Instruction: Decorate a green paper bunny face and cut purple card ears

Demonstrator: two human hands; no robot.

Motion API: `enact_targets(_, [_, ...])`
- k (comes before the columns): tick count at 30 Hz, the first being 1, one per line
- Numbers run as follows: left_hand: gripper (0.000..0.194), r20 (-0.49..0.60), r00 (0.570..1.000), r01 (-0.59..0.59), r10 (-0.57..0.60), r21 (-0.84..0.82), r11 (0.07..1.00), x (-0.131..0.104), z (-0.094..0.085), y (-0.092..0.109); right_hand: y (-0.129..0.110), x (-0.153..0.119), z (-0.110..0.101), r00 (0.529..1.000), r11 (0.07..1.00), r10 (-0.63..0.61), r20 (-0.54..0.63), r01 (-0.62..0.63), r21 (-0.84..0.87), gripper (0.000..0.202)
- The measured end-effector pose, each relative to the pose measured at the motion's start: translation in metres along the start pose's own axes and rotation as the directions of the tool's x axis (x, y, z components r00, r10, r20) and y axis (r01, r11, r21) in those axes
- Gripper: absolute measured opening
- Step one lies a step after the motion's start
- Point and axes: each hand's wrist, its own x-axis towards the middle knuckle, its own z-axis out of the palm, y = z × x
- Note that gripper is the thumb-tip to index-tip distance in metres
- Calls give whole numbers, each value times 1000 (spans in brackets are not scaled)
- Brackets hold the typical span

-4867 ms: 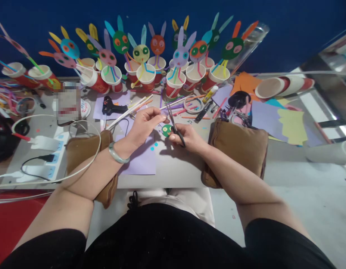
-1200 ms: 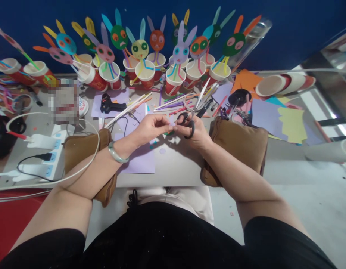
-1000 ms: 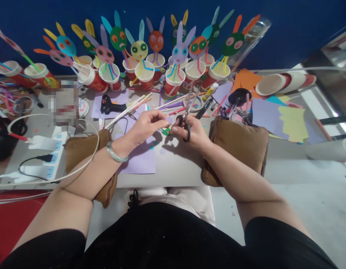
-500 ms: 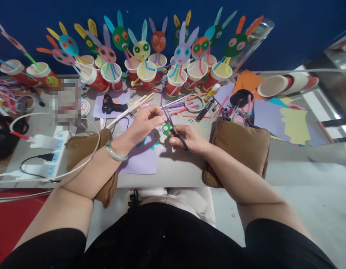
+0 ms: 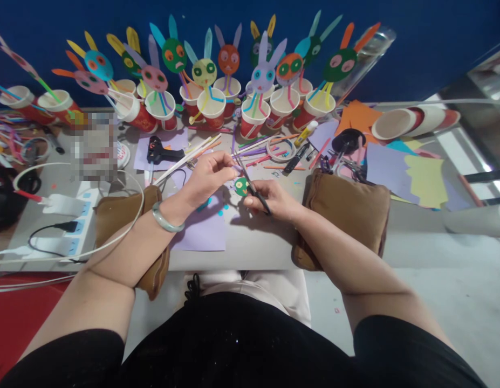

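My right hand (image 5: 268, 198) is closed around a pair of black-handled scissors (image 5: 255, 192), whose blades point up and left. Just left of the blades, my left hand (image 5: 212, 173) pinches a small piece of purple paper (image 5: 237, 169), mostly hidden by the fingertips. A green paper disc (image 5: 240, 186) with a yellow eye lies on the table beneath, between both hands. Small blue paper dots (image 5: 220, 213) are scattered on and beside a purple sheet (image 5: 203, 234) below my left hand.
Paper cups (image 5: 255, 116) holding rabbit-faced straw figures line the back. A black glue gun (image 5: 164, 152), straws, a marker (image 5: 296, 159) and a glue stick (image 5: 306, 133) lie ahead. Brown cushions (image 5: 347, 221) sit under both forearms. A power strip (image 5: 82, 218) with cables is at left.
The scissors have shifted slightly, their blades now nearer to the paper at my left fingertips. My left hand has hardly moved.
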Motion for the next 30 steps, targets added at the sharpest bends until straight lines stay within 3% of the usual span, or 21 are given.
enact_targets(30, [13,-1,999,37,-37,11,999,-1,0,2,0,2,1,1000,1000,1,3,-2,31,69])
